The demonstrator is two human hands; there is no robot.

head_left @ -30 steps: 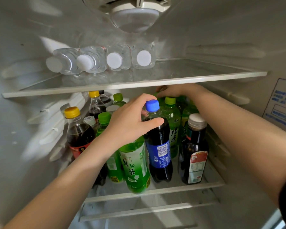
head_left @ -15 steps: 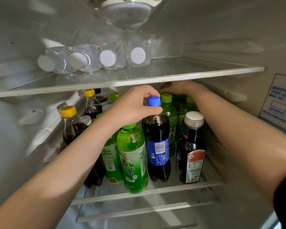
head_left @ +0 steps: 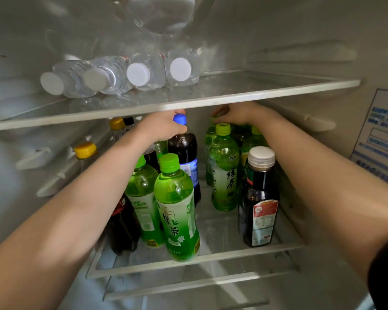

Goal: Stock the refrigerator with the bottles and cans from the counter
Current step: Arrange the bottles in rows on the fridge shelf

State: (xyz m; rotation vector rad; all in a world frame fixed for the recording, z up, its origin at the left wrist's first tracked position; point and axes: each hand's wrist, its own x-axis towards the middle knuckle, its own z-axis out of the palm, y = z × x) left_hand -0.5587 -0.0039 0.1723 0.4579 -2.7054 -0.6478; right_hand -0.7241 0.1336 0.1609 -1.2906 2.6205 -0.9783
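Fridge middle shelf (head_left: pixel 233 253) crowded. Your left hand (head_left: pixel 161 128) clamps fingers round neck of blue-capped cola bottle (head_left: pixel 185 151), mid-shelf, 12 o'clock from front green tea bottle (head_left: pixel 177 198). Your right hand (head_left: pixel 240 114) curls fingers over rear green tea bottle (head_left: pixel 209 136), 1 o'clock. Cola likely heavy, rigid, slick: hold neck below cap.

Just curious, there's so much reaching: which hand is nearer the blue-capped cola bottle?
Left. The left hand grips the blue-capped cola bottle by its neck; the right hand is off to its right, over the rear green tea bottles.
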